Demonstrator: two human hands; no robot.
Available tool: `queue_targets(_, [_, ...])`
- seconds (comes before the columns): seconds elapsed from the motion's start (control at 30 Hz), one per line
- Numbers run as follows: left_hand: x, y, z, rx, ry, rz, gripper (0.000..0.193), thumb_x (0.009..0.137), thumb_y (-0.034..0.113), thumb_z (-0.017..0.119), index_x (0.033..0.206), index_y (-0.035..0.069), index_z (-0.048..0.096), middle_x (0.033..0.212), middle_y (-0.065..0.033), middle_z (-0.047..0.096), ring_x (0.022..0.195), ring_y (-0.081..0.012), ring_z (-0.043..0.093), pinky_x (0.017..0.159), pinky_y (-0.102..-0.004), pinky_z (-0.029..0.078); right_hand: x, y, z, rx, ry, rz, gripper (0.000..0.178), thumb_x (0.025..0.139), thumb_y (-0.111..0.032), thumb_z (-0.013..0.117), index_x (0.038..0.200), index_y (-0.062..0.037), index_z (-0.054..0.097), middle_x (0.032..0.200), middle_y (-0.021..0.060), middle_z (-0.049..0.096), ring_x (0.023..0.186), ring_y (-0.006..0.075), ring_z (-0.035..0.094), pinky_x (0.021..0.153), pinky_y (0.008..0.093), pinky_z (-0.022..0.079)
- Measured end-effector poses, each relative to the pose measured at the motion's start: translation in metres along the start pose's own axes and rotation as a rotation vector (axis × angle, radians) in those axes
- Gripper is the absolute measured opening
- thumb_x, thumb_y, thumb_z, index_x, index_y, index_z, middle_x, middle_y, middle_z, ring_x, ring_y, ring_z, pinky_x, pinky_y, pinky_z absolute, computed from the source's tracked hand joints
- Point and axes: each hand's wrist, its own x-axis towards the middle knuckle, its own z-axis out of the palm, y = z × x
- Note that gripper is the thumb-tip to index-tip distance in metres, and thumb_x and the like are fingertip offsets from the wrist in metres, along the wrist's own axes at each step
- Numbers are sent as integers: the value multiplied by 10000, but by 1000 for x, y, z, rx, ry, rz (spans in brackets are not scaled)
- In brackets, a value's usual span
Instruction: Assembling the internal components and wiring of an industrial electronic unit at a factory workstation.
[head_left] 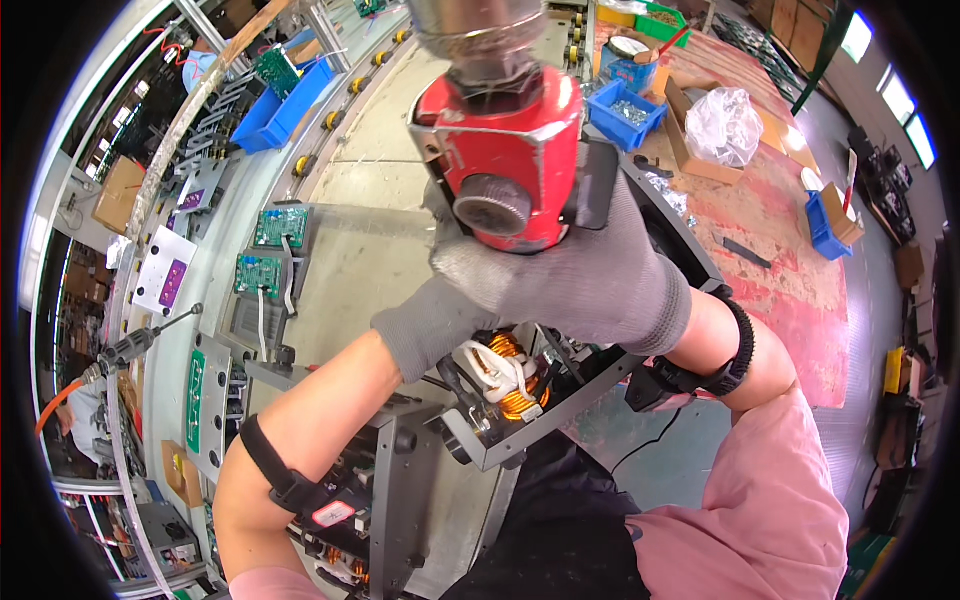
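A red power tool (540, 120), with a round dark knob and a blurred metal cylinder (480, 35) on top, stands upright close in front of me. My right hand (590, 270), in a grey glove, is wrapped round its lower part. My left hand (440, 320), gloved too, lies low against the right hand, its fingers mostly hidden. Directly below both hands is an open dark metal chassis (545, 415) holding orange copper coils (518, 405) and white cable (485, 372). The tool's lower end is hidden behind my gloves.
Another open chassis (390, 500) stands by my left forearm. Green circuit boards (258, 275) lie on the line at left, near a hanging screwdriver (135, 347) with an orange hose. On the red bench (770, 310) at right are a blue bin (628, 115) of small parts and a plastic bag (722, 127).
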Motion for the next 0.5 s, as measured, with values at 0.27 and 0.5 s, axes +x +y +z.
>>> queue_targets(0.27, [5,-7,-6,-19,-3,31,430,796,241,667,1146,12,568,977,-112,644,880,-173,607,790,-307,484,-3,4,-3,97,-82,189,281,704,-178,699,914,-17,607,727,133,645,653,205,637,649,308,501])
queue_targets(0.5, [10,-10,-8,-9,6,51,447,802,285,658,1147,15,569,990,-121,643,895,-194,611,806,-322,483,-1,7,-2,45,-154,189,325,705,-230,718,943,-31,616,734,130,645,675,218,644,653,314,501])
